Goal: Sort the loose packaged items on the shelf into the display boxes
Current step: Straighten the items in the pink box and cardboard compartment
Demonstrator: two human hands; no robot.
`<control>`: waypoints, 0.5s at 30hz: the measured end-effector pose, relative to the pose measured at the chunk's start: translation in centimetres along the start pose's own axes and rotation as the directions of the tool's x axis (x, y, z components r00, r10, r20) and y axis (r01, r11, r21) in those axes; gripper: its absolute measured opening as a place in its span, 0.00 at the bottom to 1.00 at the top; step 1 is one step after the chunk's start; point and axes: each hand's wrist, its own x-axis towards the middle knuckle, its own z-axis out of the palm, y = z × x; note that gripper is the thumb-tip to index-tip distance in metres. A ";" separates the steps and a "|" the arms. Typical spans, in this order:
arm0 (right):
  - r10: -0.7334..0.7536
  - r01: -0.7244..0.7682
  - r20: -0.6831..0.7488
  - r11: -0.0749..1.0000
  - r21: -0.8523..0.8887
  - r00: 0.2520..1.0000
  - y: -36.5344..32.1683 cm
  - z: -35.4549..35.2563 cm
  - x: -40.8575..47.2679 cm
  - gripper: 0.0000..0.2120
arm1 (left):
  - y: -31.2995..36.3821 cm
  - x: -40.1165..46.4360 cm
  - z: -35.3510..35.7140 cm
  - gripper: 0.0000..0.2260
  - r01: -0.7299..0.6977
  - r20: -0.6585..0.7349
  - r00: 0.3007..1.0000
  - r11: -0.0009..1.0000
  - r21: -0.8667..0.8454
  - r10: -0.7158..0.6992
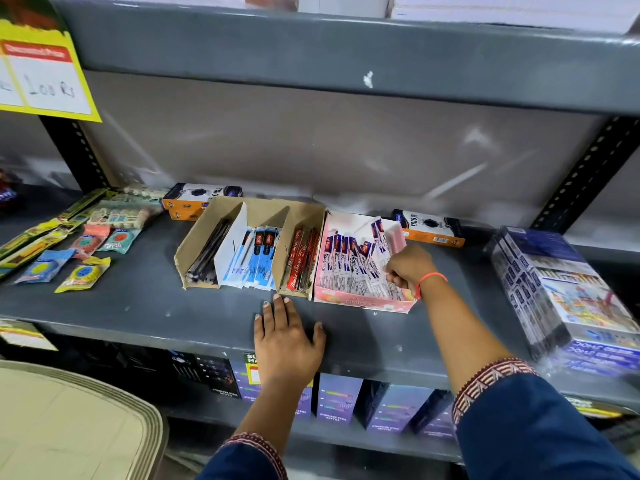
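The right hand (410, 266) is curled shut, its grip pinching the white-and-purple packets (349, 268) at the right side of the pink display box (363, 301). The left hand (285, 337) lies flat and open on the grey shelf (138, 306), fingertips just before the cardboard box of red packets (301, 263). Loose packaged items (83, 247) lie well apart at the left. Legible print: "TRIO" on the orange box (197, 200); "100 Rs" on the yellow sign (48, 77).

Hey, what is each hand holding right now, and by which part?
The left hand lies flat on the shelf, holding nothing. The right hand is curled among packets in the pink box; any hold is hidden.
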 end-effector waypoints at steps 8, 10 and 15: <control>-0.055 0.076 0.072 0.939 -0.335 0.996 0.6 1.5 -0.6 0.05 | -0.1 0.1 -0.1 0.34 0.003 0.004 1.000 1.000 -0.002 -0.003; -0.107 0.099 0.013 0.863 -0.496 0.994 0.5 1.7 -0.8 0.11 | -0.1 0.1 -0.1 0.34 0.003 0.006 1.000 1.000 0.002 -0.003; -0.318 0.316 0.117 0.696 -0.645 0.941 -0.3 3.5 -0.9 0.20 | -0.1 0.1 -0.1 0.34 0.003 0.006 1.000 1.000 -0.002 -0.003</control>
